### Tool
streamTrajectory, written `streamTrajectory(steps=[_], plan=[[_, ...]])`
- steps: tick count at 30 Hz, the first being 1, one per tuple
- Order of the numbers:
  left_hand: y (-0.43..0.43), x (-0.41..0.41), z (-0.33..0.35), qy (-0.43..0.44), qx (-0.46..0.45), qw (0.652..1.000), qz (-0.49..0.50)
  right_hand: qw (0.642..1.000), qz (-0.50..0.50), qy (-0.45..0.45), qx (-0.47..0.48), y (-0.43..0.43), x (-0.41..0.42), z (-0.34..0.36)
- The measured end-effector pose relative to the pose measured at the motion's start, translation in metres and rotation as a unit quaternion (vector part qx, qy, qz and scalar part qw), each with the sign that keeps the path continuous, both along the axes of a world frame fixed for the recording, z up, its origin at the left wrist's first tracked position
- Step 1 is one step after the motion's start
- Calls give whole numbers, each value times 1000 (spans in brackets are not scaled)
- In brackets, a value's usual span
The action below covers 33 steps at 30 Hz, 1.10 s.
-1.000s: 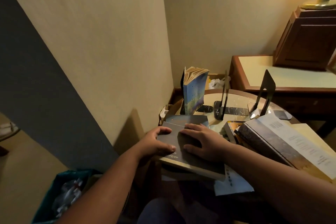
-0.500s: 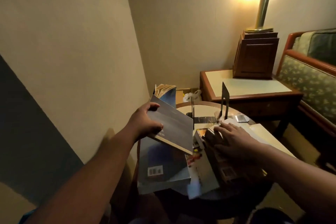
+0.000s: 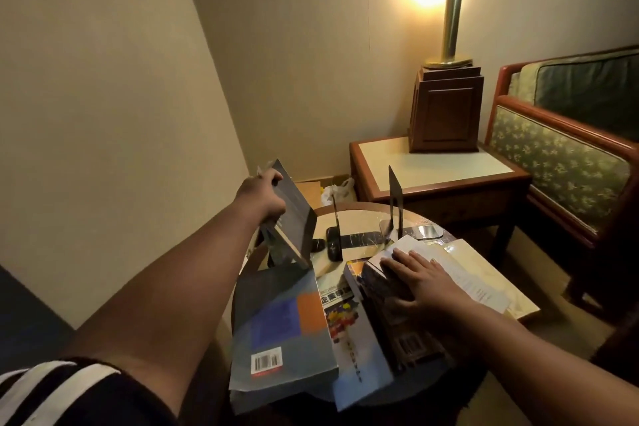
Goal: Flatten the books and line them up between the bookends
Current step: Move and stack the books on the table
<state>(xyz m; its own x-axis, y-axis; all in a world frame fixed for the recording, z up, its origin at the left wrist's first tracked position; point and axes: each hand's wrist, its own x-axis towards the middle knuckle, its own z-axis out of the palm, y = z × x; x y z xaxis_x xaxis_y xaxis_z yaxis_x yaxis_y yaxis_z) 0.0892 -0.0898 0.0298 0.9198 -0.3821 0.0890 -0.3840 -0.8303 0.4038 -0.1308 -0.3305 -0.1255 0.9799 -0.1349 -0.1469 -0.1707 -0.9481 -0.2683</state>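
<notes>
- Glass-topped round table [image 3: 366,218] bears flat loose books [image 3: 280,328] in front; two black metal bookends [image 3: 396,204] stand behind, apart;
- dark grey paperback [image 3: 295,218], tilted near upright, gripped at its top by the left hand [image 3: 262,197], likely for standing;
- right hand [image 3: 418,277], fingers straight, presses a thick open book [image 3: 446,264] flat.

- Dark grey paperback book [image 3: 294,214]: closed, held tilted steeply above the far left edge of the round table [image 3: 363,218].
- Thin black metal left bookend [image 3: 336,228] and right bookend [image 3: 395,199]: stood upright near the far edge, set apart.
- Large grey-blue book with blue and orange squares [image 3: 280,328]: laid flat, barcode up, at the near left edge.
- Pale illustrated book [image 3: 349,332]: partly covered, just to its right.
- Dark patterned book [image 3: 397,315]: laid overlapping the pale one.
- Open white-paged book [image 3: 460,270]: spread at the right edge.
</notes>
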Motion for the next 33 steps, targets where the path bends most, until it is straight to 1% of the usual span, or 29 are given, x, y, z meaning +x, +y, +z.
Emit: streamTrajectory(steps=[6, 10, 15, 18, 22, 24, 27, 29, 31, 33], plan=[[-22, 33, -5, -48, 38, 998, 13, 1000, -5, -7, 3, -1, 1, -4], [-27, 39, -11, -74, 60, 995, 38, 1000, -6, -14, 2, -3, 2, -6], [-25, 37, -38, -66, 126, 988, 57, 1000, -8, -9, -2, -5, 2, -7], [-20, 37, -50, -87, 173, 978, 82, 1000, -8, -9, -6, -5, 3, -8], [-11, 40, -57, -116, 201, 968, 99, 1000, -9, -9, -6, -5, 3, -8], [-6, 48, -59, -119, 201, 970, 67, 1000, -8, -9, -7, -5, 2, -8], [1, 64, -58, -96, 179, 979, -30, 1000, -8, -11, -10, -6, 2, -9], [4, 72, -57, -59, 128, 986, -86, 1000, -9, -10, -11, -6, 1, -8], [0, 75, -55, -28, 83, 989, -118, 1000, -9, -9, -6, -6, 1, -8], [-7, 77, -54, -21, 99, 986, -136, 1000, -5, -10, -1, -5, 0, -8]])
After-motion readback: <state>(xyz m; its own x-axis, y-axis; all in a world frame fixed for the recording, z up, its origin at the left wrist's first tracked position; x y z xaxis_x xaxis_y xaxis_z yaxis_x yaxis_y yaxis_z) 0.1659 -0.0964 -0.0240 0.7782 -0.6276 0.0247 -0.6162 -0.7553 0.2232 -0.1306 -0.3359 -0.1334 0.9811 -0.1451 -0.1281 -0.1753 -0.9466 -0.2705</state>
